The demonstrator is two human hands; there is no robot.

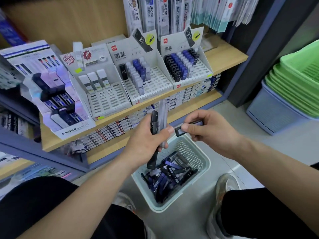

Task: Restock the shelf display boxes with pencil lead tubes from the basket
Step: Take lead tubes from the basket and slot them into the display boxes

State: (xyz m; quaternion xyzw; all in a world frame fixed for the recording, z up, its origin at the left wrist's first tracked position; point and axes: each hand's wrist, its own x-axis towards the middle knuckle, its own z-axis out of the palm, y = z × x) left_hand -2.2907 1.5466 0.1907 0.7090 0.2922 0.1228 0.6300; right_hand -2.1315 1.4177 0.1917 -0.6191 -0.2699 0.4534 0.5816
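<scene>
A pale green basket [204,165] stands on the floor between my knees, holding several black and blue pencil lead tubes [170,175]. Above it, my left hand [146,140] grips a bunch of tubes [158,124], black and clear ones, standing upright. My right hand [208,129] pinches a single black tube [180,131] close to the left thumb. On the wooden shelf stand white display boxes: the middle one [155,83] is partly filled, the right one [205,66] holds rows of black, blue and clear tubes, and the left one [110,99] holds three white-capped tubes.
A MONO display box [74,129] sits at the shelf's left end. Refill packs hang above the shelf [226,56]. Small boxed stock lines the lower shelf. Stacked green baskets [293,78] rest in a grey-blue bin [269,109] at the right. My shoe [224,187] is beside the basket.
</scene>
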